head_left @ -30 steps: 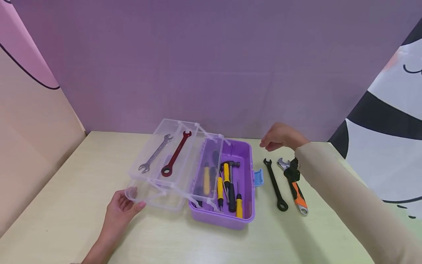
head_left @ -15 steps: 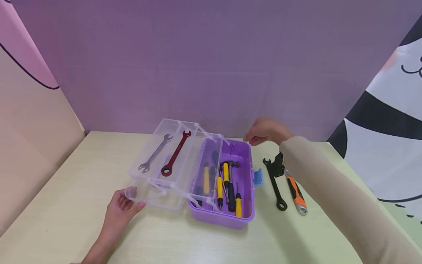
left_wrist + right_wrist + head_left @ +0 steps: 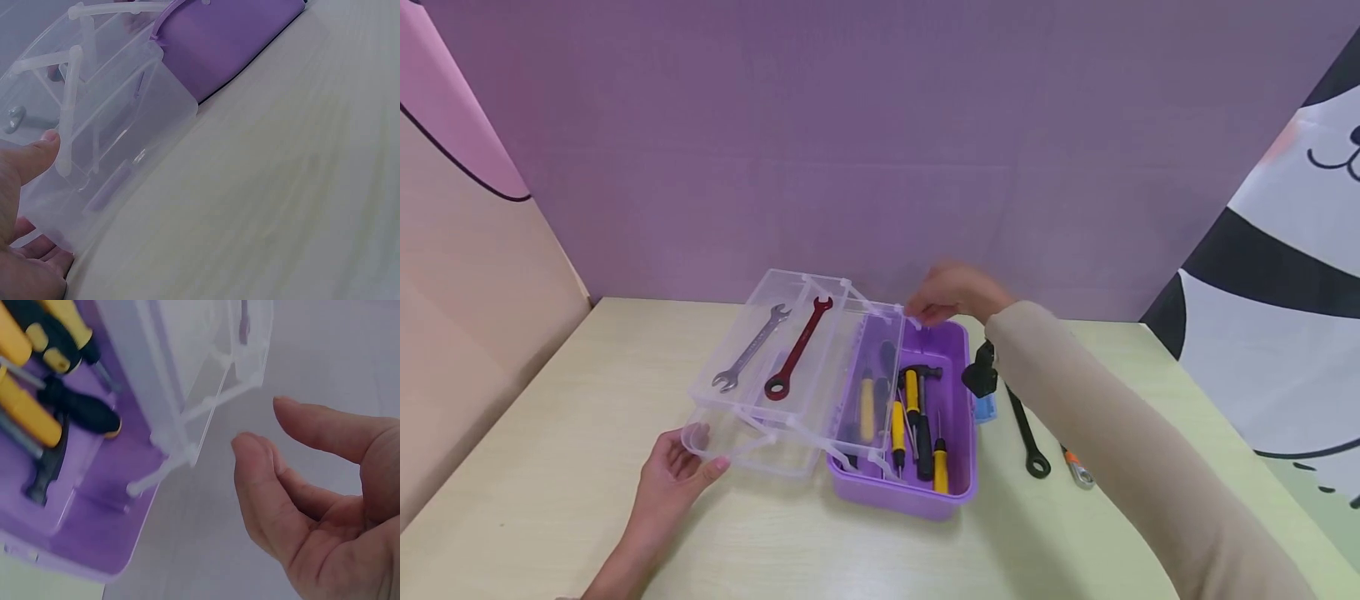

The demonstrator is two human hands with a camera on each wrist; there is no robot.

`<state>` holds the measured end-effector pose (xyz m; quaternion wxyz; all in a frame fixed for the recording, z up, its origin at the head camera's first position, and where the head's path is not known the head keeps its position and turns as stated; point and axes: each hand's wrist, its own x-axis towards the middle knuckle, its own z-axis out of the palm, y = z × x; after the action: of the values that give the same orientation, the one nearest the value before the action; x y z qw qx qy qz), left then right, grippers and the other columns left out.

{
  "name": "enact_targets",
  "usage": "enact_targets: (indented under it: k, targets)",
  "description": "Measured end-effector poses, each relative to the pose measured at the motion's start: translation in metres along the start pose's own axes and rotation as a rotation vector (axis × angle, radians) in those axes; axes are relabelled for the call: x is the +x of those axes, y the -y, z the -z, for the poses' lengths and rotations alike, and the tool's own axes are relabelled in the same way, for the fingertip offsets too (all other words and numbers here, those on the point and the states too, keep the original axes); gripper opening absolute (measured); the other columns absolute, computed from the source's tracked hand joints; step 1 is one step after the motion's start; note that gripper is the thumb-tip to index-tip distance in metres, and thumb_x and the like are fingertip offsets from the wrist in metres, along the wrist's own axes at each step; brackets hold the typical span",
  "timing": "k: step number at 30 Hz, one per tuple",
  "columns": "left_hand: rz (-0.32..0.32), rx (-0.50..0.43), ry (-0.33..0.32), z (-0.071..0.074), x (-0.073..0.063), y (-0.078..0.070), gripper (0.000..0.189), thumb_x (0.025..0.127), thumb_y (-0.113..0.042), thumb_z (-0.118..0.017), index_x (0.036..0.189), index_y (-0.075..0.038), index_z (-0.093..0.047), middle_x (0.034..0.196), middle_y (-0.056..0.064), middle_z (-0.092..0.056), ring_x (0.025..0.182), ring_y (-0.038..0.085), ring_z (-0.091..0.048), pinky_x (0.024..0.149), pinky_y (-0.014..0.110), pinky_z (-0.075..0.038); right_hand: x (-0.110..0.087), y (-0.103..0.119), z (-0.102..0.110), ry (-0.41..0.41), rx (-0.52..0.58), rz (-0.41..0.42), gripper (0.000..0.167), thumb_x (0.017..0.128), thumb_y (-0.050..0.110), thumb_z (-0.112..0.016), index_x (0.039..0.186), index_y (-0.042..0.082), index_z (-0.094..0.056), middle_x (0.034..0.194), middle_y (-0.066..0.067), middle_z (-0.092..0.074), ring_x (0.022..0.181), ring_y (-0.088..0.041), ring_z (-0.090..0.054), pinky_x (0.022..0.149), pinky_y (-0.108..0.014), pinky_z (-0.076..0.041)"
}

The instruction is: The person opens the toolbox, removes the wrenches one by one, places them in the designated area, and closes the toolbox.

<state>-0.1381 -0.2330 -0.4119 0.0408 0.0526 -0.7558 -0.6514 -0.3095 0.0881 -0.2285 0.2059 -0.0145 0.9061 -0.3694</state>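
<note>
A purple toolbox [image 3: 901, 502] lies open, with clear folding trays [image 3: 831, 408] and the clear lid [image 3: 752, 457] swung out to its left. My left hand [image 3: 673, 479] holds the lid's near left corner, thumb on the near side and fingers underneath. My right hand [image 3: 958, 292] is over the box's far end, beside the tray's far corner and hinge arm [image 3: 206, 407]. A gap separates its thumb from its loosely bent fingers, which hold nothing. One tray bears a silver open-end wrench [image 3: 752, 346] and a red ratchet wrench [image 3: 800, 350].
Inside the box lie a hammer [image 3: 923, 433] and several yellow-handled screwdrivers [image 3: 940, 471], some seen through the tray. A blue latch [image 3: 985, 408] sticks out right. Beyond it are a black wrench [image 3: 1028, 433] and an orange-handled adjustable wrench [image 3: 1080, 473], both partly behind my right sleeve.
My right hand has moved left, from above the black wrench to the trays' far corner. Its sleeve now covers more of the wrenches on the right. The left hand and the lid stay put.
</note>
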Motion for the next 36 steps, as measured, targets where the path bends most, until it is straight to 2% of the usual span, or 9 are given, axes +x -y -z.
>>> enact_targets:
  k: [3,16,20,23,25,27,30,34,36]
  targets:
    - [-0.002,-0.005,-0.001,0.0,0.0,0.0,0.064,0.087,-0.003,-0.067,0.135,0.01,-0.026,0.147,0.029,-0.033,0.136,0.035,-0.033,0.089,-0.005,-0.035,0.001,0.009,-0.006,0.007,0.003,0.0,0.014,0.086,0.008,-0.069,0.088,-0.002,-0.059,0.067,-0.003,-0.056,0.057,-0.01,-0.058,0.063,-0.021,-0.059]
    - [-0.007,-0.025,0.006,-0.006,0.005,0.001,0.063,0.087,-0.003,-0.067,0.134,0.01,-0.028,0.148,0.027,-0.033,0.133,0.031,-0.035,0.09,-0.005,-0.036,0.006,0.03,-0.026,0.003,0.098,0.014,0.011,0.086,0.008,-0.069,0.089,-0.002,-0.066,0.072,-0.006,-0.06,0.061,-0.015,-0.062,0.074,-0.028,-0.061]
    - [-0.009,-0.008,0.006,-0.006,0.006,0.0,0.063,0.087,-0.005,-0.068,0.134,0.009,-0.029,0.147,0.027,-0.035,0.122,0.006,-0.045,0.09,-0.005,-0.036,0.008,0.036,-0.033,0.009,0.137,0.014,0.009,0.086,0.006,-0.069,0.088,-0.001,-0.065,0.07,-0.006,-0.06,0.059,-0.014,-0.061,0.073,-0.028,-0.061]
    - [-0.015,-0.01,0.007,-0.005,0.007,0.001,0.063,0.087,-0.005,-0.068,0.134,0.009,-0.029,0.146,0.027,-0.036,0.107,-0.016,-0.044,0.09,-0.005,-0.036,0.009,0.042,-0.04,0.022,0.157,0.007,0.008,0.087,0.006,-0.068,0.086,-0.001,-0.063,0.069,-0.005,-0.059,0.059,-0.015,-0.059,0.074,-0.028,-0.061]
    - [-0.013,-0.015,0.006,-0.004,0.006,0.002,0.063,0.086,-0.004,-0.068,0.134,0.009,-0.029,0.146,0.027,-0.036,0.102,-0.023,-0.043,0.09,-0.005,-0.036,0.01,0.047,-0.046,0.035,0.16,0.009,0.009,0.087,0.006,-0.067,0.085,0.0,-0.061,0.069,-0.005,-0.057,0.059,-0.014,-0.058,0.075,-0.028,-0.061]
    - [0.003,-0.006,0.005,-0.003,0.006,0.003,0.064,0.087,-0.005,-0.068,0.135,0.008,-0.028,0.146,0.026,-0.036,0.104,-0.022,-0.042,0.09,-0.005,-0.036,0.011,0.051,-0.052,0.042,0.174,0.009,0.01,0.088,0.007,-0.066,0.083,0.0,-0.06,0.069,-0.005,-0.057,0.059,-0.014,-0.058,0.074,-0.028,-0.061]
    - [0.033,0.01,0.005,-0.001,0.005,0.004,0.065,0.088,-0.007,-0.068,0.136,0.006,-0.027,0.147,0.024,-0.035,0.12,-0.002,-0.044,0.089,-0.006,-0.035,0.012,0.058,-0.061,0.049,0.21,0.011,0.011,0.088,0.007,-0.066,0.082,0.001,-0.059,0.068,-0.006,-0.057,0.057,-0.015,-0.058,0.068,-0.026,-0.061]
    - [0.052,0.008,0.014,0.001,0.005,0.005,0.066,0.088,-0.008,-0.068,0.137,0.006,-0.025,0.149,0.025,-0.032,0.135,0.028,-0.034,0.088,-0.006,-0.034,0.013,0.065,-0.073,0.05,0.256,0.022,0.01,0.088,0.007,-0.066,0.087,-0.002,-0.061,0.068,-0.007,-0.058,0.055,-0.015,-0.059,0.067,-0.026,-0.061]
    - [0.055,0.012,0.013,0.001,0.004,0.004,0.066,0.088,-0.009,-0.068,0.137,0.006,-0.026,0.149,0.025,-0.032,0.137,0.031,-0.033,0.088,-0.006,-0.034,0.013,0.067,-0.078,0.052,0.255,0.033,0.013,0.088,0.007,-0.065,0.093,-0.004,-0.061,0.069,-0.008,-0.059,0.055,-0.016,-0.06,0.071,-0.028,-0.061]
